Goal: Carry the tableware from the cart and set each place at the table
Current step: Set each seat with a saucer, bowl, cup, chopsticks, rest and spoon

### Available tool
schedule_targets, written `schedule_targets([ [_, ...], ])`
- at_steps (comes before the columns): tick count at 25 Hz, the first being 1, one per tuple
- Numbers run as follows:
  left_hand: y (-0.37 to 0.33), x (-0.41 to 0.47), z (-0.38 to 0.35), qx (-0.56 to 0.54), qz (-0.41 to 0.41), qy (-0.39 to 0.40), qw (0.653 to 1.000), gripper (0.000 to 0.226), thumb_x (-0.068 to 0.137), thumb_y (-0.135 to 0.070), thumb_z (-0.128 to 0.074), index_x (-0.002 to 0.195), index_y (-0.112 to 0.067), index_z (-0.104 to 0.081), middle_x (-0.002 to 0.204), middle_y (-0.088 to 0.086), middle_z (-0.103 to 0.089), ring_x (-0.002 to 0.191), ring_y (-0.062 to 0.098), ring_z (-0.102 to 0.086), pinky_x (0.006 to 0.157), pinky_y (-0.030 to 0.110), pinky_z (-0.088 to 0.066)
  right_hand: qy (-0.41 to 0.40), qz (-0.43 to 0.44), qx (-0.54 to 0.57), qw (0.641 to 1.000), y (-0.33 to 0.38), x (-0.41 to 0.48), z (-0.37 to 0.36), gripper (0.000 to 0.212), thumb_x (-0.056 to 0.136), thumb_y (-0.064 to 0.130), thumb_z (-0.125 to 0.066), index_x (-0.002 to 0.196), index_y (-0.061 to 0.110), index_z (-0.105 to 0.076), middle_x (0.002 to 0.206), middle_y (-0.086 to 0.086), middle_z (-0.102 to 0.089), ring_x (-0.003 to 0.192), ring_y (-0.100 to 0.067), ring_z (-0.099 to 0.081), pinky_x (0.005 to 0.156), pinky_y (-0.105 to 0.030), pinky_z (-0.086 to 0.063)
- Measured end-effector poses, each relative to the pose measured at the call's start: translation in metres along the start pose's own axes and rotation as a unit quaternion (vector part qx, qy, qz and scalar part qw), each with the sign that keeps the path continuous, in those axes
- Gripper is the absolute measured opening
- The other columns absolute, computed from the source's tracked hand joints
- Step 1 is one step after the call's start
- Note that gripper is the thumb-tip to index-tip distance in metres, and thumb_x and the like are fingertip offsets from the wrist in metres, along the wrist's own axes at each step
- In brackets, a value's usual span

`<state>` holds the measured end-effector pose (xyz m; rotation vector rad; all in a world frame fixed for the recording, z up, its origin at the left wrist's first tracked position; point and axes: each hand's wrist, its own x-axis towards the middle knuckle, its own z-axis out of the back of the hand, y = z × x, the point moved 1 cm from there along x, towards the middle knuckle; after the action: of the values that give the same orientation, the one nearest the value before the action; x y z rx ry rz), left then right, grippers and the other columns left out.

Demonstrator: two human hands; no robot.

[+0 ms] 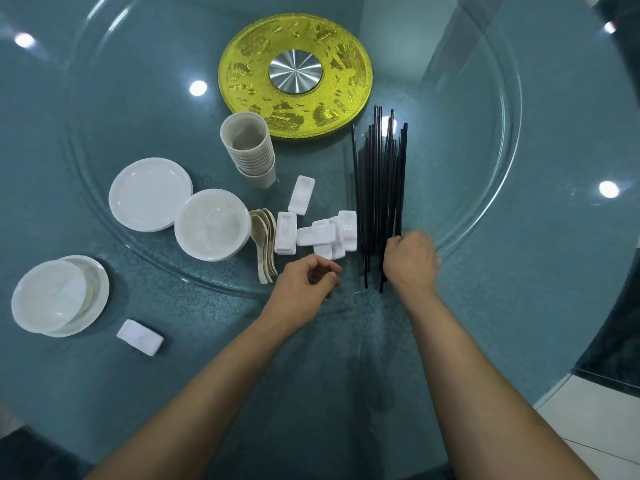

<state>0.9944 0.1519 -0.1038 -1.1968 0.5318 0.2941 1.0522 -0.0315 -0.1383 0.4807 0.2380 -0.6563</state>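
Observation:
A bundle of black chopsticks (379,188) lies on the glass turntable (485,188), and my right hand (412,259) rests on its near ends with fingers curled over them. My left hand (306,278) hovers half-curled just below a heap of white chopstick rests (329,235), holding nothing that I can see. Left of the heap lie beige spoons (265,240), a stack of white bowls (212,224), white plates (150,194) and stacked beige cups (250,150). At the near left a place holds a bowl on a plate (59,296) and one white rest (140,337).
A gold disc with a steel hub (295,75) sits at the turntable's centre. The teal tablecloth (207,358) under glass runs to the table edge at the lower right, with white floor tiles (588,420) beyond it.

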Motion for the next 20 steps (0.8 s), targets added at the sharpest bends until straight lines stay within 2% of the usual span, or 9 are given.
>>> schedule_targets([
  [4,-0.002,-0.003,-0.003,-0.005,-0.003,0.003,1.000,0.011,0.097,-0.015,-0.063,0.099,-0.023,-0.070,0.088,-0.005,-0.076,0.078,0.014,-0.072,0.076,0.028,-0.060,0.028,-0.010,0.096,0.995,-0.013,-0.010,0.001,0.030,0.100,0.027,-0.044,0.089,0.005,-0.060,0.095,-0.016,-0.067,0.091,-0.037,-0.065,0.086,-0.054,-0.052],
  [7,-0.003,-0.006,-0.007,-0.005,-0.013,0.009,1.000,0.012,0.097,-0.015,-0.062,0.099,-0.022,-0.070,0.088,-0.005,-0.076,0.078,0.013,-0.072,0.075,0.027,-0.060,0.030,-0.009,0.150,0.988,-0.019,-0.031,0.010,0.020,0.102,0.027,-0.047,0.093,0.012,-0.056,0.095,-0.006,-0.062,0.091,-0.027,-0.059,0.088,-0.043,-0.049],
  [10,-0.003,-0.011,-0.010,-0.005,-0.017,0.011,1.000,0.012,0.098,-0.015,-0.061,0.100,-0.022,-0.071,0.090,-0.006,-0.076,0.078,0.010,-0.071,0.074,0.025,-0.059,0.041,0.009,0.177,0.983,-0.021,-0.059,0.015,0.014,0.103,0.026,-0.050,0.101,0.013,-0.057,0.096,-0.001,-0.057,0.090,-0.019,-0.052,0.079,-0.028,-0.037],
  [12,-0.002,-0.012,-0.012,-0.007,-0.020,0.010,1.000,0.014,0.099,-0.015,-0.061,0.103,-0.021,-0.072,0.091,-0.007,-0.076,0.080,0.007,-0.071,0.074,0.024,-0.057,0.060,0.020,0.204,0.977,-0.024,-0.078,0.014,0.012,0.103,0.025,-0.051,0.103,0.015,-0.057,0.097,0.000,-0.059,0.090,-0.017,-0.055,0.077,-0.025,-0.036],
  [17,0.002,-0.018,-0.016,-0.015,-0.029,0.010,0.999,0.018,0.098,-0.022,-0.063,0.114,-0.023,-0.072,0.098,-0.005,-0.076,0.090,0.011,-0.073,0.082,0.035,-0.062,0.089,0.043,0.235,0.967,-0.032,-0.119,0.005,0.006,0.102,0.023,-0.055,0.098,0.018,-0.056,0.093,0.002,-0.062,0.091,-0.018,-0.058,0.074,-0.022,-0.037],
  [20,0.004,-0.020,-0.020,-0.019,-0.023,0.013,0.999,0.023,0.097,-0.023,-0.066,0.118,-0.014,-0.070,0.096,0.000,-0.075,0.087,0.015,-0.074,0.079,0.035,-0.062,0.094,0.062,0.242,0.964,-0.036,-0.138,0.001,0.006,0.101,0.021,-0.057,0.097,0.017,-0.057,0.089,0.005,-0.061,0.086,-0.016,-0.058,0.068,-0.019,-0.034],
])
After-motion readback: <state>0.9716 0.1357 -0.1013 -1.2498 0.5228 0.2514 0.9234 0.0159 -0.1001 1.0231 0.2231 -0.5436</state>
